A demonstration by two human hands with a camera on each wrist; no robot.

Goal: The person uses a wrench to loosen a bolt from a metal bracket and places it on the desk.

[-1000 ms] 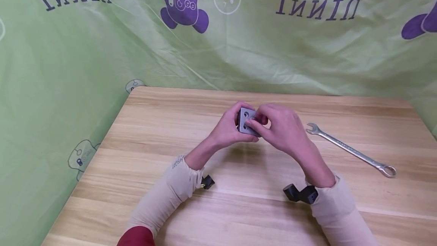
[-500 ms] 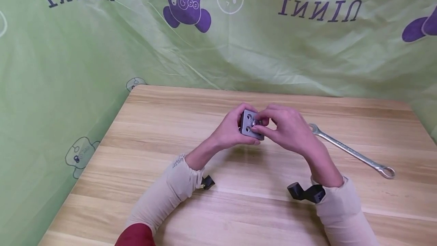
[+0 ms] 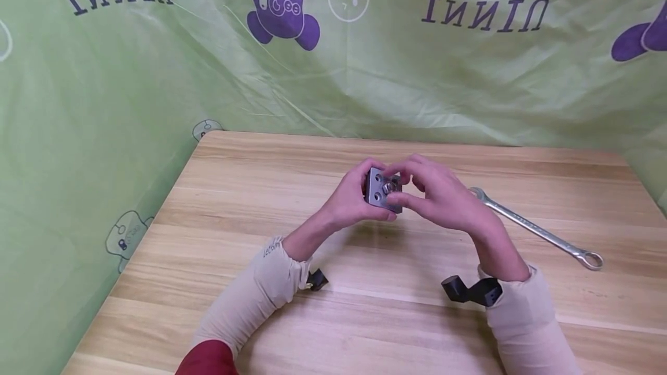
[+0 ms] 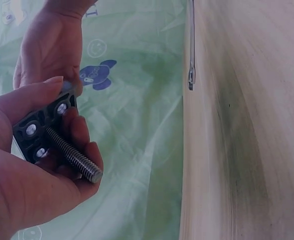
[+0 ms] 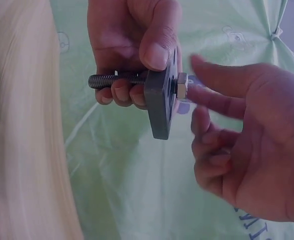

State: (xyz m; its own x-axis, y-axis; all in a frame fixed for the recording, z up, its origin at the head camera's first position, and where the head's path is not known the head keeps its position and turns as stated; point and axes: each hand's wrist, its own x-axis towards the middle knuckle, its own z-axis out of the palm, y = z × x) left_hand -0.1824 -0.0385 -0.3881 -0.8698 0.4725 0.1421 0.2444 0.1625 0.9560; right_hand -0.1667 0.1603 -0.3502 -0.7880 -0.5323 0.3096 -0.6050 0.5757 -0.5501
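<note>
My left hand (image 3: 351,195) grips a small grey square plate (image 3: 383,203) by its edges, held up over the table. Several round holes pierce the plate. A hex bolt (image 5: 182,86) passes through it; its head stands slightly off the face nearest my right hand. On the other side the long threaded shank (image 4: 76,159) sticks out beside my left fingers. My right hand (image 3: 448,198) is at the bolt head, thumb and index finger spread to either side of it. Its fingertips are blurred in the right wrist view, and whether one touches the head I cannot tell.
A combination wrench (image 3: 537,228) lies slantwise on the wooden table (image 3: 365,323), right of my right hand. Green printed cloth (image 3: 365,103) hangs behind the table and along its left side. Black wrist cameras (image 3: 471,291) project from the beige sleeves.
My right thumb and index finger pinched at the bolt head before and have now parted around it. The right forearm has shifted a little to the right. My left hand keeps its grip.
</note>
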